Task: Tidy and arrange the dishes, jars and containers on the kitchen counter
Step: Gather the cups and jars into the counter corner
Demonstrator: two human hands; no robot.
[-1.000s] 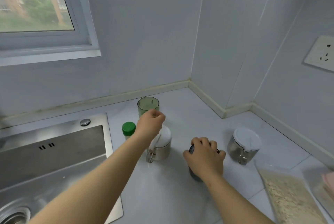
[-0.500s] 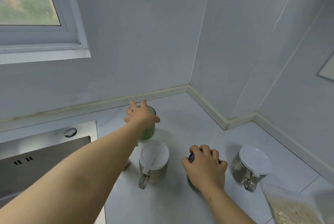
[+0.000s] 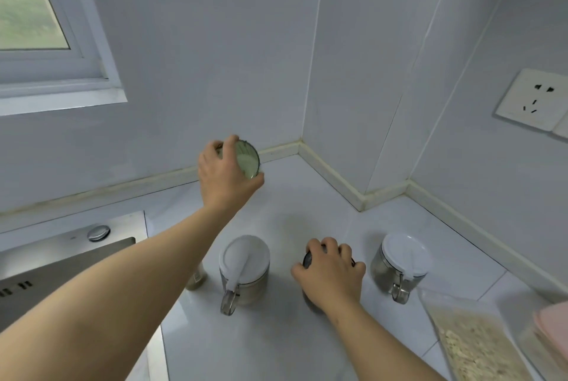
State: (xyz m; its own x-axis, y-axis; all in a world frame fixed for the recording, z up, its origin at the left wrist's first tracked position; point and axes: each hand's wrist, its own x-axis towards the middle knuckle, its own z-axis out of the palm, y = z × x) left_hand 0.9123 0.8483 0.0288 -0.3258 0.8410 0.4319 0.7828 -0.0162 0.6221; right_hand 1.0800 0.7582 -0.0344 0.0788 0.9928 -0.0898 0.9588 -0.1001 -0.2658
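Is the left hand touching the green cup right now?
Touching. In the head view the left hand wraps the green cup, fingers over its rim and thumb under it, holding it tilted above the counter.

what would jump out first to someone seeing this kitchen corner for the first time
The left hand stands out first, raised toward the back wall and gripping a green glass cup tipped so its round end faces the camera. Below it, the right hand covers a dark jar on the counter, between two steel canisters with white clip lids.
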